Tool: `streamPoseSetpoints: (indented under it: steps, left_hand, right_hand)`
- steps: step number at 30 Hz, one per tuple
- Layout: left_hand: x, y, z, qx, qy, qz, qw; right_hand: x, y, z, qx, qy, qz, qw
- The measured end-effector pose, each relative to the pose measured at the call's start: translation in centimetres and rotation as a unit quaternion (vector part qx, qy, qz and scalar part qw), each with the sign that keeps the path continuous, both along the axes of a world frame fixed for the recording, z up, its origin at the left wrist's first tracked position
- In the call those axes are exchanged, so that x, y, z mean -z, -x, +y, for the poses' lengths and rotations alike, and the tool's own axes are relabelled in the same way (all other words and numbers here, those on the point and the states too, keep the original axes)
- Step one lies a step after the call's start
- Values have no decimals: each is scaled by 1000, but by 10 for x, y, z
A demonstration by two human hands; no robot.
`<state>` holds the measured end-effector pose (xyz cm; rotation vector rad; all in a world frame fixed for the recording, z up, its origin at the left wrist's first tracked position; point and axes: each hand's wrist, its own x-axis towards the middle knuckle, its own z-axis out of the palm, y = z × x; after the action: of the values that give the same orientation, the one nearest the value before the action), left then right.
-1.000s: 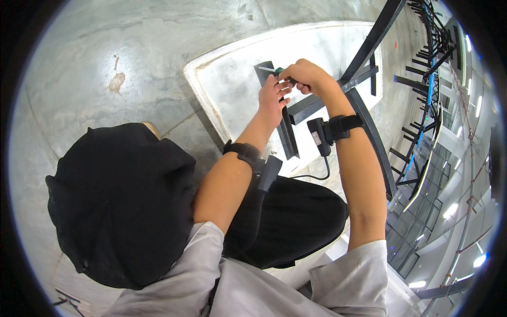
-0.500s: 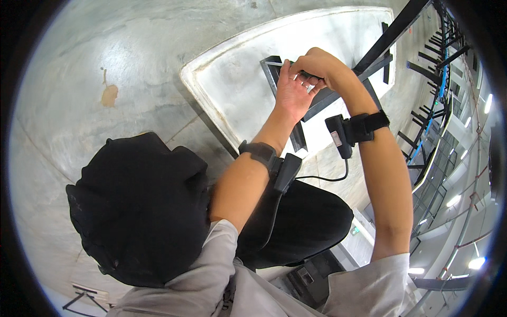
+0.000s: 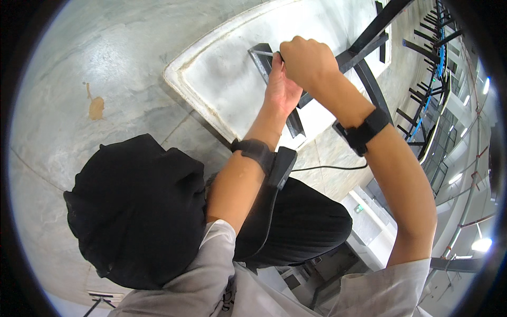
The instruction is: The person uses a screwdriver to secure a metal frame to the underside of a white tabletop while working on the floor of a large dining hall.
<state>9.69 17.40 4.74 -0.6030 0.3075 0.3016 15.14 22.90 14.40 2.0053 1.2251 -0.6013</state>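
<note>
My right hand (image 3: 309, 59) is closed in a fist around what looks like a screwdriver, its grip mostly hidden. The thin grey shaft of the screwdriver (image 3: 265, 53) sticks out to the left, toward a corner of a black metal bracket (image 3: 262, 62). My left hand (image 3: 282, 90) is just below, palm up, its thumb pressed to the tool where the shaft meets the dark grip. The other left fingers are tucked behind the right hand. Under both hands lies a white, rimmed panel (image 3: 216, 68) with the black bracket on it.
Black metal bars (image 3: 364, 50) cross the panel's right side and rise toward the upper right. Straps with small devices (image 3: 282, 166) sit on both forearms, with a cable (image 3: 332, 168) running from them. Racks with dark arms (image 3: 433, 47) stand farther right. Grey floor (image 3: 121, 63) spreads left.
My right hand has turned over into a fist, its forearm and elbow swinging outward to the right. The left fingers, seen before, are now covered. The panel appears shifted slightly up and left.
</note>
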Motion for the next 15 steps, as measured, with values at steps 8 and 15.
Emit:
streamPoseSetpoints:
  steps: [8,15]
  left_hand:
    - [0,7,5,-3,-22,58,998]
    - [1,15,5,22,-54,68,996]
  right_hand:
    - [-13,-23,-1,684,-94,306,655]
    - [-5,-24,-13,659,-83,308,681]
